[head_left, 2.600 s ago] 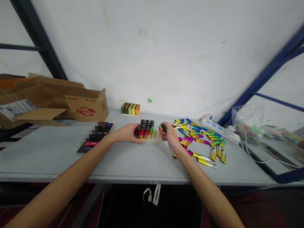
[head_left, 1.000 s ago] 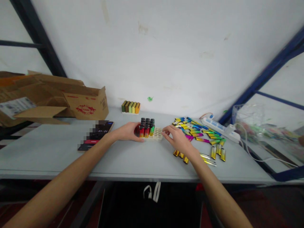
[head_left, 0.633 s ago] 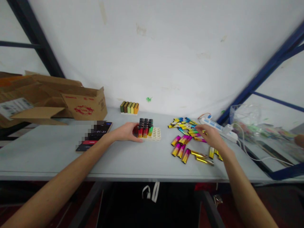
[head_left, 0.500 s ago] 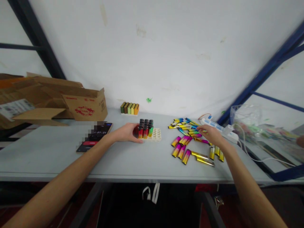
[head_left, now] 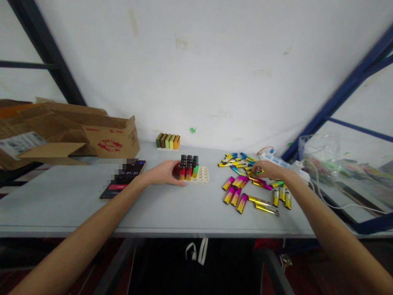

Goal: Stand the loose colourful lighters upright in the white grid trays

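My left hand [head_left: 166, 172] curls round the left side of a white holed tray [head_left: 203, 175], thumb in front and fingers behind. Upright lighters with black tops [head_left: 188, 172], red ones and a green one in front, fill the tray's left part; bare holes show on its right. Over a loose heap of shiny lighters [head_left: 238, 159] in yellow, blue and magenta, my right hand [head_left: 267, 169] has its fingertips pinched on a lighter, mostly hidden by the fingers. Nearer me lie more magenta-and-yellow lighters [head_left: 236, 196].
A second tray of lighters [head_left: 168, 141] stands by the wall. At left are opened cardboard boxes [head_left: 110, 137] and a phone [head_left: 124, 180], partly blurred out. A white power strip [head_left: 276, 159] with cables and a clear plastic bag [head_left: 319, 149] lie to the right.
My right hand has moved slightly left and down into the heap, its fingers closing on a lighter; some lighters under it have shifted. My left hand stays at the tray.
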{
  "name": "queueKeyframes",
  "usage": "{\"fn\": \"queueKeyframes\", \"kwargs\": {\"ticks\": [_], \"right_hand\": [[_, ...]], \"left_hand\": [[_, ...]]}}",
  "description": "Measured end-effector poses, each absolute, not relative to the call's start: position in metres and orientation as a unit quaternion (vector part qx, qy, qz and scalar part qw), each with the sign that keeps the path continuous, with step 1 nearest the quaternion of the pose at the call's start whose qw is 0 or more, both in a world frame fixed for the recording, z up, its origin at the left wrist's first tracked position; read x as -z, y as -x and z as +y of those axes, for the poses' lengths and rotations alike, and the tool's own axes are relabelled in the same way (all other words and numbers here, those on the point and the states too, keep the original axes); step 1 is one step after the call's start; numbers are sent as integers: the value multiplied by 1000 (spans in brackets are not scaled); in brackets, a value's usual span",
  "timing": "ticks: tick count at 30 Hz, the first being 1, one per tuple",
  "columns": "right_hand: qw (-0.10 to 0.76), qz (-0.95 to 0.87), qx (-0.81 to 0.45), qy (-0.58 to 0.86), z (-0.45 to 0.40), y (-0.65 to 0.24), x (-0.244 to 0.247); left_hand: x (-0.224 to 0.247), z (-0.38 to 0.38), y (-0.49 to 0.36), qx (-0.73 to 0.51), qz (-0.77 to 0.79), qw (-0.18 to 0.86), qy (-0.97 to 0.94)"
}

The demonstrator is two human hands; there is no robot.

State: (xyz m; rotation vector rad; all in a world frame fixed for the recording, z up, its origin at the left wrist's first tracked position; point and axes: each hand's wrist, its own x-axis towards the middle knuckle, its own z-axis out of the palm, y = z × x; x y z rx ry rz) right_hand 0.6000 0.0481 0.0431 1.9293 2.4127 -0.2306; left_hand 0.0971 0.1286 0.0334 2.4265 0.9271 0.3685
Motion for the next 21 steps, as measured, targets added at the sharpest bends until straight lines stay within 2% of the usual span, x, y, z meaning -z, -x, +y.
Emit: {"fn": "queueKeyframes", "kwargs": {"ticks": [4, 6, 9, 13, 17, 21], "right_hand": [[7, 782, 113, -613, 46, -600, -48], [-42, 763, 136, -630, 39, -598, -54], [-162, 718, 207, -645, 24, -585, -65], [-308, 685, 282, -597, 11, -551, -78], [-379, 684, 266, -564, 12, -509, -81], [-428, 658, 315, -533, 24, -468, -76]], "left_hand": [[-33, 129, -97, -135, 344, 256, -893], [-32, 130, -97, -136, 341, 257, -894], [-31, 130, -97, -138, 339, 261, -893], [-30, 131, -96, -131, 338, 252, -897], [-29, 132, -96, -131, 338, 250, -898], [-29, 132, -96, -136, 341, 243, -898]]}}
